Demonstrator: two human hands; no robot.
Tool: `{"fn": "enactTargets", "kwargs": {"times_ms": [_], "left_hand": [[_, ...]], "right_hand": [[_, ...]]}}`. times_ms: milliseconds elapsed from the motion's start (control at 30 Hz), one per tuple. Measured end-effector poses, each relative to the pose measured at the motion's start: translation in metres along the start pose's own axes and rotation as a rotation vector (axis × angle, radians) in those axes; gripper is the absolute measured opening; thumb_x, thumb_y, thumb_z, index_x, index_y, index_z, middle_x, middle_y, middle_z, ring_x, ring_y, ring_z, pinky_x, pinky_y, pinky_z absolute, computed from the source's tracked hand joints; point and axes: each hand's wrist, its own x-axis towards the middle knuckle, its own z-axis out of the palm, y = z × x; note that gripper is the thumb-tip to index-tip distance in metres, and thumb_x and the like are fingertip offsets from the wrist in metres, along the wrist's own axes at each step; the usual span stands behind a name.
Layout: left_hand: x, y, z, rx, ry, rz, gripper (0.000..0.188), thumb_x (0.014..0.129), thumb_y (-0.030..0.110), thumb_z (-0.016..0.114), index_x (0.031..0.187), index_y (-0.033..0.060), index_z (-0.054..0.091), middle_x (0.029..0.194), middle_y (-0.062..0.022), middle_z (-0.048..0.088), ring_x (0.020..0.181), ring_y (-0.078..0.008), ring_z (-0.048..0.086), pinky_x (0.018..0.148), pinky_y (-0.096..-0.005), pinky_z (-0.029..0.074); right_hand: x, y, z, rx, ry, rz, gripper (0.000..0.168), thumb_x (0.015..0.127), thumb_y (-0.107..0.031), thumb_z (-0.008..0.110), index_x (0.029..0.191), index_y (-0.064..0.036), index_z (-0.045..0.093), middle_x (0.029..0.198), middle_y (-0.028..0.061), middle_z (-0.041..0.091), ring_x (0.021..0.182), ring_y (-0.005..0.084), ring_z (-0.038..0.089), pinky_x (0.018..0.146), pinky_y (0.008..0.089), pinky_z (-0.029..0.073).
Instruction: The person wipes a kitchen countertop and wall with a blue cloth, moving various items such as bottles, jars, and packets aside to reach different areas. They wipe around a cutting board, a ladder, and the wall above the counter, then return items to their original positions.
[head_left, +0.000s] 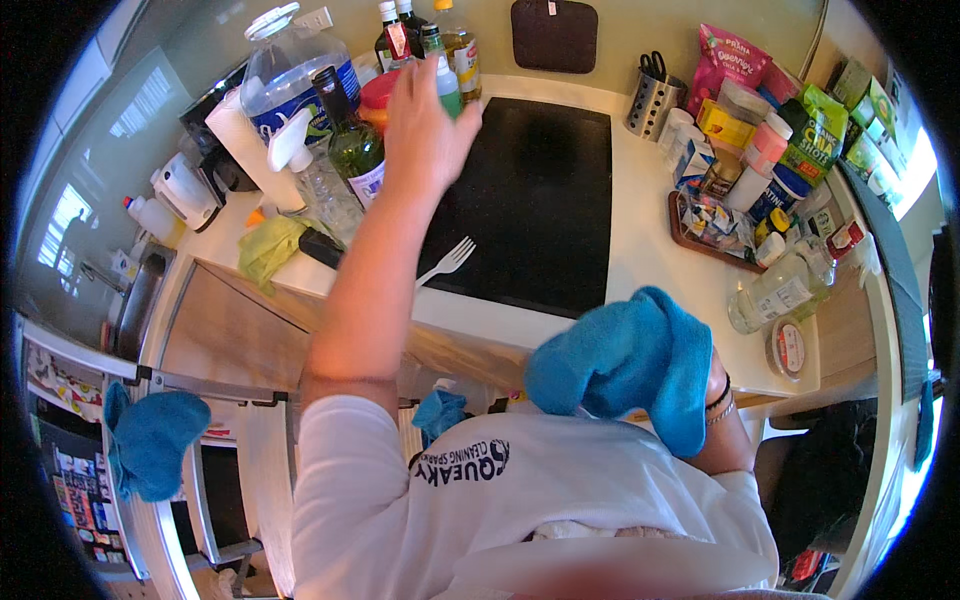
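My left hand (431, 131), slightly blurred, reaches over the left side of the black cooktop (536, 195). Its fingers are apart and no held thing shows. Close by it are a red-lidded jar (379, 94), a green glass bottle (356, 146) and a bottle of green liquid (448, 86). A blue microfibre cloth (637, 360) is draped over my right hand (714, 379) in front of my chest; the fingers are hidden under it. A white plastic fork (450, 260) lies at the cooktop's front left edge. A yellow-green cloth (274, 247) hangs over the counter edge.
A large water jug (292, 75), clear spray bottle (322, 180) and paper towel roll (251, 150) crowd the left. A utensil holder (654, 101), food packages, a tray (712, 247) and a clear glass bottle (780, 292) stand right. A ladder (262, 480) is at lower left.
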Motion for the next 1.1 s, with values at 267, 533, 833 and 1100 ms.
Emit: {"fn": "enactTargets", "kwargs": {"times_ms": [267,533,833,1100], "left_hand": [[0.095,-0.083,0.05,0.543,-0.749,-0.233,0.053,0.069,0.038,0.06,0.114,0.012,0.048,0.115,-0.0168,0.047,0.103,-0.0295,0.049,0.086,-0.04,0.039],[0.114,-0.165,0.106,0.18,-1.046,-0.381,0.046,0.064,0.04,0.064,0.102,0.0134,0.057,0.094,-0.012,0.059,0.084,-0.0209,0.057,0.075,-0.0345,0.043],[0.116,-0.087,0.075,0.43,-0.857,-0.109,0.055,0.065,0.04,0.058,0.109,0.0086,0.051,0.1,-0.0159,0.056,0.091,-0.0267,0.055,0.078,-0.0356,0.043],[0.124,0.06,-0.027,0.176,-0.805,0.3,0.051,0.068,0.03,0.058,0.113,0.0077,0.047,0.1,-0.0139,0.053,0.091,-0.0239,0.052,0.081,-0.0316,0.041]], "right_hand": [[0.016,0.021,0.016,-0.042,0.115,-0.073,0.055,0.076,-0.038,0.054,0.111,0.003,0.042,0.109,0.017,0.05,0.1,0.0262,0.049,0.088,0.0384,0.037],[-0.003,0.012,0.013,0.029,0.299,-0.076,0.034,0.074,-0.032,0.054,0.087,0.0,0.056,0.089,0.0171,0.057,0.084,0.0259,0.055,0.075,0.0355,0.043],[-0.026,-0.008,0.007,-0.115,0.345,-0.028,0.025,0.074,-0.027,0.055,0.084,-0.004,0.058,0.081,0.0111,0.059,0.071,0.0206,0.056,0.065,0.0316,0.045],[-0.024,-0.025,-0.025,-0.254,0.229,-0.111,0.029,0.079,-0.026,0.05,0.096,-0.003,0.051,0.093,0.0111,0.055,0.083,0.0206,0.053,0.075,0.0322,0.041]]}}
